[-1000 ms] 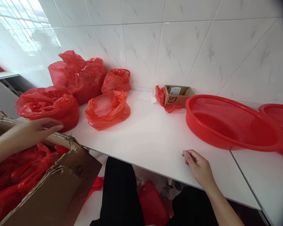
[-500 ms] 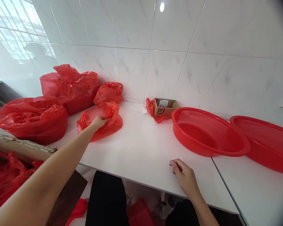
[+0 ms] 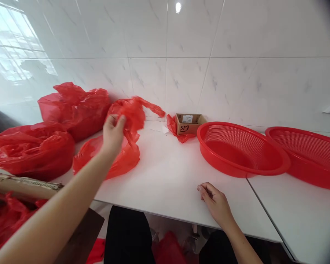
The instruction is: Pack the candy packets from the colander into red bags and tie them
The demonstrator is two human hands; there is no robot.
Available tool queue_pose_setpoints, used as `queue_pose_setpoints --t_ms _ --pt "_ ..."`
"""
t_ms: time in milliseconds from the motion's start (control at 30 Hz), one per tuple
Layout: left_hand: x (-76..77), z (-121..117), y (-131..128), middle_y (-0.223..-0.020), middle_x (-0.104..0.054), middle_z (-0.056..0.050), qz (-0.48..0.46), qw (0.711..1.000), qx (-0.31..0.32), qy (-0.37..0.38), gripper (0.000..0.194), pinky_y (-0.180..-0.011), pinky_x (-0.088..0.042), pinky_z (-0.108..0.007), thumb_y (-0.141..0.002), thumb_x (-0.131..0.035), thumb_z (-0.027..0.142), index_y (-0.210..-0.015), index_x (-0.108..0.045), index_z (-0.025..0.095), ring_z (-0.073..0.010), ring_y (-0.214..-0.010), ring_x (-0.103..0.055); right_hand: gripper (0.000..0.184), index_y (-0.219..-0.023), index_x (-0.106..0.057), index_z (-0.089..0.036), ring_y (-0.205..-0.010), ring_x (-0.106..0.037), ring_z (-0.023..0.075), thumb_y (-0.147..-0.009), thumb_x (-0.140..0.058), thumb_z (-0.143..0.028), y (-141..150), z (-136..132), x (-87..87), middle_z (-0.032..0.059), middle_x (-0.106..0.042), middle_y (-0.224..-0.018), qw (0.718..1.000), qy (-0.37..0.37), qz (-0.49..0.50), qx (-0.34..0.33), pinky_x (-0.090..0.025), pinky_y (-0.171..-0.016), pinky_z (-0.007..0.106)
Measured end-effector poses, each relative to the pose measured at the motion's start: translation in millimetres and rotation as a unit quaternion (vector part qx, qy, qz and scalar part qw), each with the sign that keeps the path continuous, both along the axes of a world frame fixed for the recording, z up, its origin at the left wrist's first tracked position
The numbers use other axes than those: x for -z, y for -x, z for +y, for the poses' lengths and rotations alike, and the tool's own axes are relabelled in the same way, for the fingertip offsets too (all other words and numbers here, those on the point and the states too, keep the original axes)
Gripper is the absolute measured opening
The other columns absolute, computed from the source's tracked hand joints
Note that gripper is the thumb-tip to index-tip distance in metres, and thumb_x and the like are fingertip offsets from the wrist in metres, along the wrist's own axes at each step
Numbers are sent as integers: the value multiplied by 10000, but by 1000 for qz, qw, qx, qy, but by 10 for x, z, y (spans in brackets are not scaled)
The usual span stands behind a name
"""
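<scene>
My left hand (image 3: 113, 132) is closed on the gathered top of a red plastic bag (image 3: 126, 156), pulling it up above the white table. The bag's lower part still rests on the tabletop, and a twisted end of it sticks out to the right. Behind it, partly covered, sits a smaller red bag (image 3: 114, 107). My right hand (image 3: 214, 201) rests near the table's front edge with its fingers curled together. Whether anything lies inside those fingers is hidden.
Two large filled red bags (image 3: 74, 112) stand at the left by the tiled wall. A small cardboard box (image 3: 191, 124) sits at the back on red plastic. Two red mesh baskets (image 3: 242, 170) are at the right. At lower left, a carton (image 3: 22, 183) holds red bags.
My left hand has risen and drawn the bag's top upward, stretching its twisted end to the right. My right hand has stayed almost where it was. The view has shifted slightly.
</scene>
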State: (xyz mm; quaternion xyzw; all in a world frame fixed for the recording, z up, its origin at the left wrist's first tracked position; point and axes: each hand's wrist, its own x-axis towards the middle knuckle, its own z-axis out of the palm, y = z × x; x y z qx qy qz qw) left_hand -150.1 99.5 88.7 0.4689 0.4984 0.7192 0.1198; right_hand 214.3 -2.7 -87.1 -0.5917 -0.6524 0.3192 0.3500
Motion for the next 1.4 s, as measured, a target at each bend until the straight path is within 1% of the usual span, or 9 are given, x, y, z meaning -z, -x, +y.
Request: queue_pose_setpoints --t_ms 167,367,467,633,867,1033,1200,1333,1400 --pt "787 -679 -1260 -666 -571 23 -4 966 229 124 224 -561 -443 -225 -823 -644 346 -775 -545 151 -101 -578 -530 396 -1134 -557 -227 -801 -604 182 -863 -565 -516 196 -197 -211 62 -647 -963 974 3 222 -34 -489 -713 302" --pt "1212 -1326 -1853 -796 -608 -16 17 803 524 283 223 -677 -443 -243 -895 -558 382 -856 -570 163 -128 -724 -551 399 -1109 -646 -214 -1080 -606 277 -808 -666 -474 358 -358 -432 90 -663 -1146 925 20 380 14 -483 -936 440" --pt "1216 -1350 -1638 -643 -533 28 37 838 446 311 292 -560 -378 -215 -894 -536 448 -785 -528 177 -99 -585 -457 331 -1004 -661 -215 -1002 -620 243 -777 -712 -450 213 -316 -338 59 -674 -1052 889 -12 435 146 -512 -867 392" --pt "1254 -1365 -1167 -641 -552 25 126 919 216 304 278 -547 -387 -238 -859 -541 483 -808 -535 210 -139 -603 -511 272 -788 -568 -208 -546 -454 83 -776 -724 -430 -50 -307 -261 -46 -530 -676 888 -21 442 120 -436 -524 232" --pt "1421 -1338 -882 -670 -544 36 305 898 4 317 161 -578 -384 -266 -761 -551 326 -900 -611 271 -152 -572 -550 283 -782 -530 -212 -484 -441 93 -819 -685 -447 -116 -439 -332 -84 -434 -468 901 -17 420 108 -372 -560 248" --pt "1516 -1217 -738 -871 -644 1 22 937 128 323 225 -669 -498 -269 -678 -657 303 -893 -621 247 -196 -792 -624 298 -760 -512 -206 -510 -445 89 -848 -651 -454 -298 -536 -270 -74 -476 -480 911 -20 391 128 -353 -594 246" --pt "1477 -1199 -754 -841 -615 28 -283 889 231 276 262 -763 -569 -261 -615 -790 293 -789 -609 218 -158 -827 -611 280 -821 -526 -214 -562 -509 113 -842 -641 -468 -473 -504 -170 -46 -554 -583 932 -23 324 161 -404 -617 256" --pt "1396 -1263 -900 -842 -596 41 -300 900 179 260 228 -678 -553 -170 -657 -765 323 -791 -617 214 -115 -772 -583 208 -936 -566 -233 -862 -610 199 -832 -648 -393 -429 -599 -406 48 -635 -936 923 -178 214 267 -490 -759 329" --pt "1350 -1332 -1043 -847 -600 44 -253 909 181 277 236 -615 -519 -138 -674 -747 333 -828 -606 223 -101 -727 -569 126 -984 -592 -257 -928 -611 215 -863 -605 -290 -262 -736 -613 61 -645 -985 935 -246 148 210 -498 -816 353"
